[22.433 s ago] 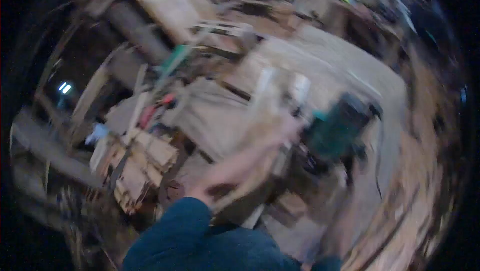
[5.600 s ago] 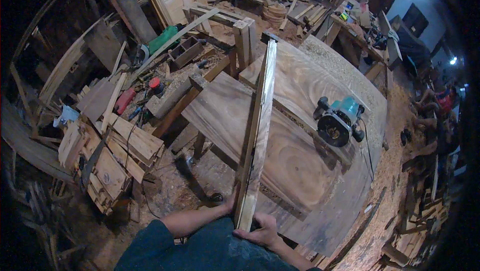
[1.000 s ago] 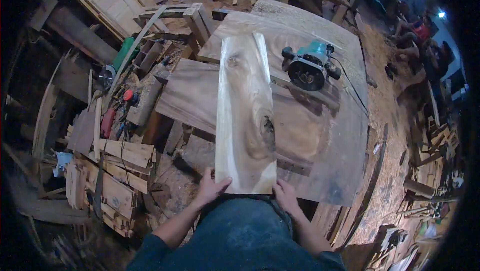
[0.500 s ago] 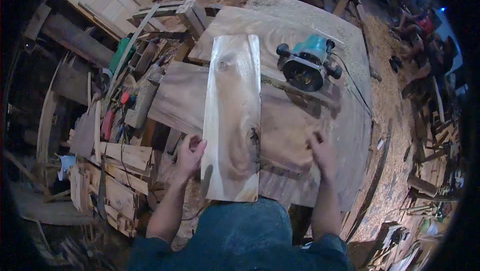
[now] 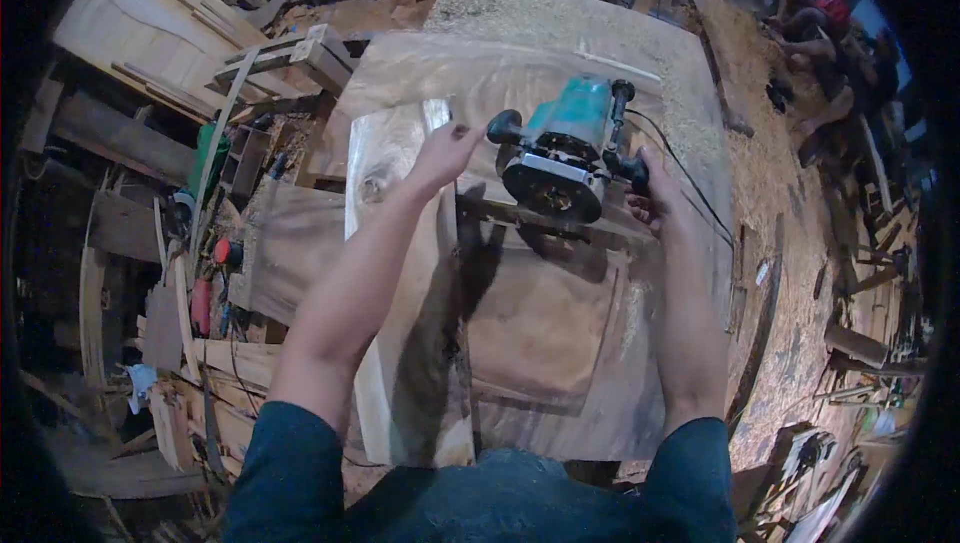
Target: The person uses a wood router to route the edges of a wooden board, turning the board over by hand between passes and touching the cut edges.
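A teal electric router (image 5: pixel 570 133) lies tipped on the stacked boards, its round black base facing me. My left hand (image 5: pixel 450 156) reaches over the long plank, fingers stretched toward the router's left black knob; whether they touch it is unclear. Around the right knob, my right hand (image 5: pixel 656 191) has its thumb above and curled fingers below. The long pale-edged plank (image 5: pixel 405 243) lies under my left forearm, with a dark knot near its far end. Beneath it is a framed wooden panel (image 5: pixel 540 313).
A black cord (image 5: pixel 690 173) runs from the router down the right side. Wood scraps (image 5: pixel 225 368) and a red-topped tool (image 5: pixel 228 252) are on the left. Sawdust covers the floor (image 5: pixel 760 303) at right. Other people (image 5: pixel 825 13) sit at the far right.
Both hands have moved forward from beside the plank to the router. The plank has shifted left in view and is tilted. The router now appears slightly further left.
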### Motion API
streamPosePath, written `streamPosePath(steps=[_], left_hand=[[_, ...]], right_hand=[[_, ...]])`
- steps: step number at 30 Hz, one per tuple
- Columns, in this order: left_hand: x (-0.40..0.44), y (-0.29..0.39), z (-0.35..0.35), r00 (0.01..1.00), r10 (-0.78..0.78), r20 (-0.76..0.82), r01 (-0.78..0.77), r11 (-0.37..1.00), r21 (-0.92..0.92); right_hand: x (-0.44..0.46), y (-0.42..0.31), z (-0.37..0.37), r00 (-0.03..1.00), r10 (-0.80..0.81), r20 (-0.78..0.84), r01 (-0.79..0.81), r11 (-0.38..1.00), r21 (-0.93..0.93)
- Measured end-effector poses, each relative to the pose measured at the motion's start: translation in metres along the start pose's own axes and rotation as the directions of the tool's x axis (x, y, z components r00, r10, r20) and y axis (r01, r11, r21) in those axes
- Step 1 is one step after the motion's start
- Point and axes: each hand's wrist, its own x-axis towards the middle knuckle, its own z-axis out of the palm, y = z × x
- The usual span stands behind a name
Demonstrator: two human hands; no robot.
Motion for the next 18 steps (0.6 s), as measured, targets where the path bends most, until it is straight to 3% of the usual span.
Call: streamPosePath(steps=[3,5,8,9,10,12,13,15,16,18], left_hand=[[0.048,-0.013,0.039,0.995,-0.024,0.094,0.024,1.000,-0.008],[0.071,-0.026,0.062,0.988,-0.046,0.146,0.052,0.998,-0.039],[0.065,-0.009,0.062,0.936,-0.219,0.277,0.314,0.874,-0.371],[0.059,-0.004,0.056,0.938,-0.208,0.278,0.310,0.862,-0.402],[0.063,-0.010,0.054,0.946,-0.191,0.261,0.271,0.910,-0.314],[0.046,-0.006,0.043,0.954,-0.164,0.251,0.269,0.838,-0.475],[0.033,0.003,0.033,0.962,-0.143,0.233,0.248,0.818,-0.519],[0.006,0.019,0.008,0.972,-0.112,0.208,0.216,0.776,-0.592],[0.005,0.014,0.005,0.978,-0.174,0.114,0.208,0.815,-0.540],[-0.015,0.027,-0.013,0.988,-0.156,-0.006,0.136,0.876,-0.463]], right_hand=[[0.027,0.001,-0.002,0.992,0.107,-0.069,-0.110,0.993,-0.041],[0.022,-0.001,0.005,0.999,0.004,-0.035,-0.005,1.000,-0.021],[0.036,0.007,0.001,0.997,-0.076,-0.015,0.075,0.996,-0.037],[0.045,0.015,-0.005,0.997,-0.080,-0.010,0.079,0.996,-0.051],[0.048,0.018,-0.007,0.994,-0.108,-0.014,0.107,0.991,-0.078],[0.048,0.026,-0.012,0.986,-0.165,-0.031,0.159,0.977,-0.141],[0.026,0.023,-0.004,0.962,-0.271,-0.037,0.268,0.961,-0.066],[0.011,0.031,-0.002,0.902,-0.431,0.006,0.428,0.892,-0.145],[0.006,0.037,0.001,0.860,-0.510,0.032,0.507,0.843,-0.179],[-0.002,0.063,0.022,0.830,-0.557,-0.034,0.556,0.831,-0.028]])
